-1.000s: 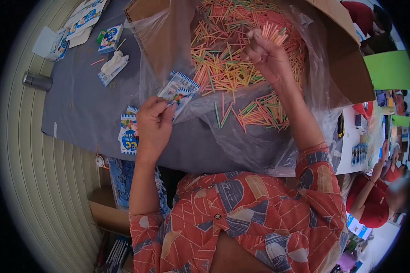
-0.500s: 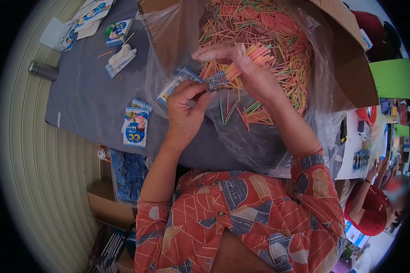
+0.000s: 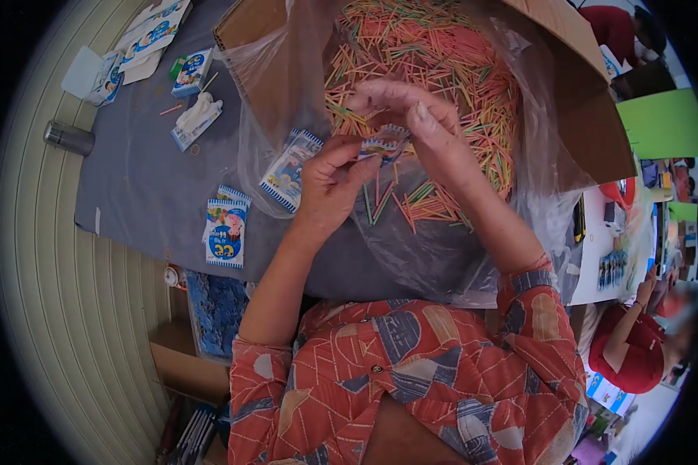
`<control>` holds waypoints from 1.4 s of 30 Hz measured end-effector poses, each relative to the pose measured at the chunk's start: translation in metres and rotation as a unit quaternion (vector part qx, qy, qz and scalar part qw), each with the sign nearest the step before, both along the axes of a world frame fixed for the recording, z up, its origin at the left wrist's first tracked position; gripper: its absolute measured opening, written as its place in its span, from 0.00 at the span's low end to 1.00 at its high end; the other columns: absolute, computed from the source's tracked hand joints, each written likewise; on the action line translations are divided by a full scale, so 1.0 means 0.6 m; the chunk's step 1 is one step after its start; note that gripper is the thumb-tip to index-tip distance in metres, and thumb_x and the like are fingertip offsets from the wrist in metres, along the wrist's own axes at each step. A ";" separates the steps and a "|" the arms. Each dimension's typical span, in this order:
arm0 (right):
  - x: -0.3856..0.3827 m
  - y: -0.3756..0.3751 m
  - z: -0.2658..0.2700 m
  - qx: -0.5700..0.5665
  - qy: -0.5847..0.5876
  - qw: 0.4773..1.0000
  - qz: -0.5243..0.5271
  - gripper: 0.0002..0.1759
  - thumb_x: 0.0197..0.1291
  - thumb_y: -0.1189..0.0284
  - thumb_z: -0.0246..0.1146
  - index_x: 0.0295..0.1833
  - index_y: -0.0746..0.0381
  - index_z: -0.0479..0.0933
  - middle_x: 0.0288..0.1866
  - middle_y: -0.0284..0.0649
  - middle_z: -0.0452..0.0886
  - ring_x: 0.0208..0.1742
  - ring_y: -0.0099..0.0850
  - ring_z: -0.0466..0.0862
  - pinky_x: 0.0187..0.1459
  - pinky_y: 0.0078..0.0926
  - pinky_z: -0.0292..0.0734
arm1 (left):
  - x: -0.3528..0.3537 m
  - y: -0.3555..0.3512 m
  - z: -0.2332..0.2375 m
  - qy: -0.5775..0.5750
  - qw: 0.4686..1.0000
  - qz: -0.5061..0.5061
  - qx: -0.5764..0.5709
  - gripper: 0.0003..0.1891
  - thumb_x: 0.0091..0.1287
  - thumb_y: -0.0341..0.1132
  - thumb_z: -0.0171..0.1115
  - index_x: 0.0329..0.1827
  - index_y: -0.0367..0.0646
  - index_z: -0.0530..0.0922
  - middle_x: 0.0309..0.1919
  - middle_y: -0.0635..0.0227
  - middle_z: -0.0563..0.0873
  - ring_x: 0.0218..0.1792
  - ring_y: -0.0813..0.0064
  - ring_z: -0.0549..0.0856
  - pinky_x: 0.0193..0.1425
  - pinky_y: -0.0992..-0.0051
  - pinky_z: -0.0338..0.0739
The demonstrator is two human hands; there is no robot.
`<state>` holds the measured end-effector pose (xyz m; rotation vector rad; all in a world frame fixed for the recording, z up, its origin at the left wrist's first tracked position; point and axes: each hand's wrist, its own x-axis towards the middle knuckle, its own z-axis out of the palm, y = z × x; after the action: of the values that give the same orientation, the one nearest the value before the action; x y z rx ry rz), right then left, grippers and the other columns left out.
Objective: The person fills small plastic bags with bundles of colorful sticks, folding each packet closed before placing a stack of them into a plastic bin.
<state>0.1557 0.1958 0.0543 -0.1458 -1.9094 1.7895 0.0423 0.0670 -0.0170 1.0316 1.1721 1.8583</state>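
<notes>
My left hand (image 3: 327,190) pinches a small clear and blue printed packet (image 3: 383,147) between thumb and fingers. My right hand (image 3: 436,128) is cupped at the packet's far side, fingers curved and thumb apart; I see no sticks in it. What lies inside the packet is hard to make out. Beyond both hands is a heap of thin pink, orange, yellow and green sticks (image 3: 473,85). Several loose sticks (image 3: 434,208) lie on clear plastic below my right hand. Flat blue and white packets (image 3: 288,174) rest just left of my left hand.
An open cardboard box (image 3: 585,124) with a clear plastic liner (image 3: 539,70) surrounds the heap. Printed packets (image 3: 226,231), a small box (image 3: 192,71) and a metal cylinder (image 3: 70,137) are at the left. A person in red (image 3: 628,349) is at the right.
The stick bundle that jutted from the packet past my right hand no longer shows. My right fingers have curled more. The whole view has shifted slightly.
</notes>
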 end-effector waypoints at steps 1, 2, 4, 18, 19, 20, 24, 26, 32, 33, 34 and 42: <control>0.002 -0.005 -0.002 0.003 0.001 1.000 -0.006 0.34 0.72 0.46 0.49 0.65 0.64 0.75 0.59 0.44 0.81 0.63 0.35 0.77 0.62 0.36 0.73 | 0.002 -0.003 0.003 -0.006 1.000 -0.001 -0.017 0.09 0.67 0.21 0.63 0.48 0.34 0.83 0.42 0.69 0.85 0.44 0.82 0.83 0.45 0.82 0.76; 0.004 -0.009 -0.004 0.069 -0.007 0.997 0.022 0.34 0.73 0.46 0.48 0.64 0.65 0.76 0.59 0.44 0.81 0.64 0.36 0.77 0.64 0.37 0.71 | 0.006 -0.010 0.005 -0.006 1.000 -0.010 -0.013 0.09 0.67 0.21 0.63 0.48 0.34 0.83 0.42 0.69 0.85 0.44 0.82 0.83 0.45 0.82 0.76; -0.004 -0.016 -0.023 0.252 0.048 0.964 0.062 0.25 0.75 0.56 0.50 0.60 0.64 0.79 0.58 0.43 0.81 0.59 0.33 0.78 0.61 0.35 0.71 | 0.017 -0.034 0.008 0.000 0.999 0.026 -0.026 0.07 0.68 0.20 0.61 0.47 0.34 0.83 0.39 0.66 0.85 0.43 0.79 0.83 0.45 0.80 0.76; 0.083 0.486 -0.138 0.745 -0.306 0.465 -0.369 0.19 0.64 0.68 0.61 0.59 0.64 0.78 0.59 0.49 0.81 0.58 0.44 0.81 0.58 0.41 0.75 | -0.051 -0.150 0.040 0.612 0.673 0.333 -0.250 0.17 0.63 0.32 0.65 0.55 0.39 0.80 0.54 0.58 0.78 0.52 0.54 0.75 0.59 0.54 0.65; 0.075 0.496 -0.145 0.732 -0.299 0.494 -0.362 0.20 0.64 0.69 0.61 0.60 0.63 0.77 0.59 0.49 0.81 0.58 0.44 0.81 0.58 0.41 0.75 | -0.051 -0.132 0.044 0.617 0.715 0.240 -0.223 0.18 0.61 0.32 0.67 0.55 0.38 0.80 0.53 0.57 0.78 0.51 0.53 0.76 0.58 0.55 0.67; 0.071 0.504 -0.153 0.717 -0.294 0.522 -0.355 0.20 0.64 0.69 0.61 0.60 0.63 0.77 0.59 0.49 0.81 0.59 0.44 0.80 0.58 0.41 0.75 | -0.051 -0.115 0.037 0.617 0.715 0.240 -0.226 0.18 0.61 0.32 0.67 0.55 0.38 0.80 0.53 0.57 0.78 0.51 0.53 0.76 0.58 0.55 0.67; 0.081 0.513 -0.165 0.649 -0.279 0.624 -0.335 0.21 0.64 0.71 0.60 0.62 0.63 0.75 0.61 0.49 0.80 0.60 0.44 0.79 0.59 0.42 0.74 | -0.041 -0.078 0.019 0.644 0.705 0.161 -0.249 0.18 0.57 0.32 0.66 0.50 0.33 0.80 0.50 0.57 0.78 0.49 0.55 0.77 0.53 0.58 0.72; 0.091 0.491 -0.163 0.627 -0.278 0.651 -0.324 0.21 0.64 0.71 0.60 0.62 0.62 0.75 0.61 0.49 0.79 0.60 0.44 0.79 0.59 0.42 0.74 | -0.035 -0.080 0.014 0.669 0.678 0.164 -0.257 0.17 0.56 0.31 0.66 0.48 0.32 0.80 0.49 0.57 0.78 0.48 0.56 0.78 0.51 0.60 0.74; 0.101 0.402 -0.106 0.669 -0.140 0.650 -0.332 0.21 0.64 0.75 0.59 0.63 0.59 0.75 0.61 0.46 0.79 0.60 0.42 0.78 0.62 0.37 0.73 | -0.033 -0.083 -0.004 0.689 0.663 0.197 -0.218 0.17 0.52 0.29 0.64 0.46 0.32 0.81 0.44 0.59 0.79 0.43 0.58 0.79 0.46 0.62 0.77; 0.099 0.400 -0.102 0.604 -0.147 0.713 -0.326 0.23 0.63 0.77 0.58 0.65 0.57 0.74 0.62 0.47 0.79 0.61 0.44 0.78 0.63 0.37 0.72 | -0.032 -0.083 -0.004 0.671 0.685 0.200 -0.201 0.16 0.52 0.28 0.64 0.44 0.33 0.81 0.42 0.59 0.79 0.42 0.57 0.79 0.45 0.61 0.77; 0.097 0.401 -0.099 0.534 -0.152 0.769 -0.316 0.26 0.62 0.79 0.58 0.66 0.56 0.73 0.63 0.48 0.78 0.62 0.47 0.77 0.64 0.38 0.71 | -0.032 -0.083 -0.004 0.653 0.706 0.204 -0.182 0.15 0.52 0.28 0.64 0.43 0.34 0.81 0.40 0.59 0.80 0.40 0.56 0.79 0.43 0.61 0.78; 0.100 0.464 -0.146 0.479 -0.102 0.788 -0.374 0.26 0.60 0.78 0.60 0.65 0.55 0.76 0.62 0.51 0.78 0.64 0.48 0.74 0.63 0.39 0.70 | -0.040 -0.072 0.009 0.583 0.743 0.255 -0.206 0.07 0.56 0.28 0.62 0.37 0.37 0.81 0.36 0.58 0.81 0.39 0.53 0.80 0.42 0.59 0.78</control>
<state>0.2159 0.4743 -0.0335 -0.6304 -2.2149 0.2052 0.0184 0.0235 -0.0115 1.7753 2.6610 1.0023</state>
